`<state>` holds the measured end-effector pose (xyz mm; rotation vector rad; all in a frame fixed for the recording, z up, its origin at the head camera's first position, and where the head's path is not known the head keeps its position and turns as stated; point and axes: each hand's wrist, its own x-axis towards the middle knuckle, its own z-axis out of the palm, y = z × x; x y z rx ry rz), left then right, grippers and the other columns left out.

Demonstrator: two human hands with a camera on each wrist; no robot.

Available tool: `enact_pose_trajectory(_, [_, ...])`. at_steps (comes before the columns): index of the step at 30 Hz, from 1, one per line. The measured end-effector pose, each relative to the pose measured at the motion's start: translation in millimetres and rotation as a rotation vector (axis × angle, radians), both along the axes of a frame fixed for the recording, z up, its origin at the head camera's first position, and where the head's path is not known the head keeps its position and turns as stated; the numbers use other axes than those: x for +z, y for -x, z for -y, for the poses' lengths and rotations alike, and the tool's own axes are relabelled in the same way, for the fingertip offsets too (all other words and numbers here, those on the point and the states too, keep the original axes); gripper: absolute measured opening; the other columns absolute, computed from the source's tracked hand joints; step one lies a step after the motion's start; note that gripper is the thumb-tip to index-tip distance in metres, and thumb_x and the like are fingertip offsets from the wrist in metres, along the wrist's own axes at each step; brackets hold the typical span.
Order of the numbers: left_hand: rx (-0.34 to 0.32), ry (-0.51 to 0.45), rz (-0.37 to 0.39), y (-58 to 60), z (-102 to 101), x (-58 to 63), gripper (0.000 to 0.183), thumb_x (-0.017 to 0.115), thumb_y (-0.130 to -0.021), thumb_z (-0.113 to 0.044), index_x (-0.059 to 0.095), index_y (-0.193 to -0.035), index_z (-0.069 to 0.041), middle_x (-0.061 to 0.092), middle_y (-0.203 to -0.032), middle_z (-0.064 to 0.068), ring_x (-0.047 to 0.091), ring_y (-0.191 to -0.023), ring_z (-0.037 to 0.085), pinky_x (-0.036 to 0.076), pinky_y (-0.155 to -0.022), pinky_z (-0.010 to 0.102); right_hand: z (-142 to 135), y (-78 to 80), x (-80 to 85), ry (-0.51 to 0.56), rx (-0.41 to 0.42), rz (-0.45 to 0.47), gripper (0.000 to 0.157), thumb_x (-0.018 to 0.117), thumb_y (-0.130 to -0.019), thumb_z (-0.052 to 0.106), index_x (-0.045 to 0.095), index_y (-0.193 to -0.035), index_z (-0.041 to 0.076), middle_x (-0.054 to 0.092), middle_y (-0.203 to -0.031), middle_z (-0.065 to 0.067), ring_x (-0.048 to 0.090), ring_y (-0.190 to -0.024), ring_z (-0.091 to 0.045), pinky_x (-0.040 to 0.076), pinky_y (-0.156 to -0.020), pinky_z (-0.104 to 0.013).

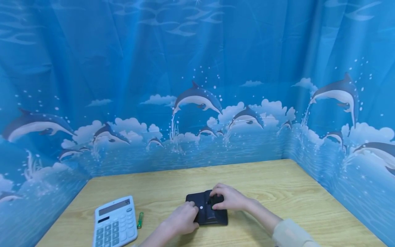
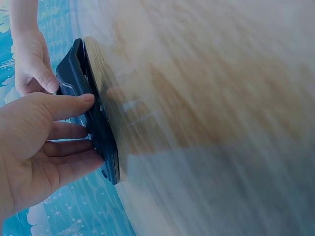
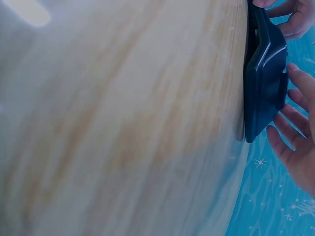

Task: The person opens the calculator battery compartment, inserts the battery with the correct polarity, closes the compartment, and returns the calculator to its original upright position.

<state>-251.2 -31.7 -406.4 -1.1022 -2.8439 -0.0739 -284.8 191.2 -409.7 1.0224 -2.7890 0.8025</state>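
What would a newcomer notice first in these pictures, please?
The blue curtain with its printed dolphins, around the wooden table, likely comes first. Next, the left hand and right hand touch a black case on the table. Farther left lies a white calculator, with a small green item beside it.

Left hand (image 1: 185, 216), right hand (image 1: 229, 198) on black case (image 1: 205, 213)

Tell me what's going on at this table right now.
A person has both hands on a dark case on the wooden table. The left hand holds its near-left side; the right hand pinches a small dark piece on top. A white calculator and a small green item lie to the left.
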Motion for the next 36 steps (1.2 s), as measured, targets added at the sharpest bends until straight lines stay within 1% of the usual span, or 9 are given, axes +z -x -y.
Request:
enact_pose_trajectory(8, [0.009,0.014,0.032,0.9,-0.6,0.2,0.028,0.077,-0.073,-0.026,0.066,-0.087,-0.004,0.053,-0.08,0.001,0.051,-0.074,0.009,0.048,-0.069,0.025,-0.8,-0.7,-0.3,-0.013,-0.005,0.002,0.036,0.073,-0.078,0.032,0.065,-0.107,0.011,0.055,-0.107,0.002,0.054,-0.093,-0.013,0.048,-0.08,-0.031])
enact_pose_trajectory(14, [-0.004,0.004,0.017,0.1,-0.4,-0.6,0.028,0.077,-0.072,-0.026,0.066,-0.086,-0.004,0.052,-0.079,0.001,0.05,-0.073,0.009,0.048,-0.068,0.025,-2.9,-1.2,-2.0,-0.01,-0.02,-0.006,0.039,0.073,-0.078,0.034,0.065,-0.109,0.011,0.055,-0.11,0.0,0.053,-0.101,-0.019,0.046,-0.086,-0.037])
enact_pose_trajectory(17, [-0.008,-0.002,0.005,-0.6,0.1,-0.9,0.028,0.077,-0.071,-0.026,0.066,-0.085,-0.004,0.051,-0.077,0.0,0.05,-0.072,0.009,0.048,-0.067,0.025,-5.5,-2.3,-1.0,-0.004,-0.047,-0.025,0.036,0.073,-0.078,0.033,0.065,-0.106,0.012,0.055,-0.107,0.002,0.054,-0.096,-0.018,0.047,-0.083,-0.037])
enact_pose_trajectory(20, [-0.008,-0.005,0.003,-0.7,0.3,-1.0,0.028,0.077,-0.071,-0.026,0.066,-0.084,-0.004,0.051,-0.077,0.0,0.049,-0.071,0.009,0.047,-0.066,0.025,-6.2,-4.7,3.0,0.012,-0.085,-0.034,0.023,0.071,-0.08,0.03,0.066,-0.094,0.013,0.056,-0.092,0.006,0.054,-0.082,-0.011,0.048,-0.071,-0.029])
enact_pose_trajectory(23, [-0.007,-0.004,0.008,-0.3,0.0,-0.9,0.028,0.077,-0.072,-0.026,0.066,-0.085,-0.004,0.051,-0.077,0.0,0.049,-0.072,0.009,0.048,-0.067,0.025,-3.1,-8.8,6.9,0.052,-0.131,0.007,0.014,0.069,-0.082,0.025,0.064,-0.081,0.012,0.055,-0.074,0.009,0.049,-0.064,-0.006,0.044,-0.057,-0.024])
enact_pose_trajectory(25, [-0.01,-0.004,0.004,0.0,0.0,-1.0,0.028,0.077,-0.071,-0.026,0.066,-0.084,-0.004,0.051,-0.077,0.0,0.049,-0.072,0.009,0.048,-0.067,0.025,1.0,-12.2,7.9,0.085,-0.167,0.036,0.017,0.069,-0.082,0.025,0.063,-0.075,0.01,0.055,-0.067,0.007,0.047,-0.059,-0.006,0.042,-0.052,-0.023])
enact_pose_trajectory(28, [-0.015,-0.004,-0.001,0.3,0.3,-1.1,0.027,0.078,-0.071,-0.025,0.066,-0.084,-0.005,0.051,-0.077,0.0,0.049,-0.071,0.009,0.047,-0.066,0.024,8.7,-18.0,8.3,0.136,-0.245,0.082,0.022,0.069,-0.082,0.026,0.061,-0.071,0.009,0.055,-0.063,0.006,0.046,-0.054,-0.007,0.04,-0.048,-0.024])
enact_pose_trajectory(31, [-0.013,-0.003,0.014,0.8,0.6,-1.1,0.027,0.078,-0.072,-0.025,0.066,-0.084,-0.005,0.051,-0.077,0.0,0.049,-0.071,0.008,0.047,-0.066,0.024,16.0,-23.3,9.7,0.133,-0.324,0.102,0.026,0.069,-0.081,0.03,0.058,-0.067,0.01,0.052,-0.06,0.006,0.044,-0.052,-0.007,0.038,-0.046,-0.023])
enact_pose_trajectory(36, [-0.008,0.001,0.034,1.7,0.3,-0.6,0.027,0.077,-0.073,-0.025,0.066,-0.086,-0.005,0.051,-0.077,0.0,0.048,-0.071,0.008,0.047,-0.066,0.025,26.2,-27.2,11.1,0.12,-0.429,0.166,0.028,0.07,-0.08,0.027,0.056,-0.064,0.01,0.051,-0.058,0.004,0.043,-0.05,-0.009,0.036,-0.045,-0.023])
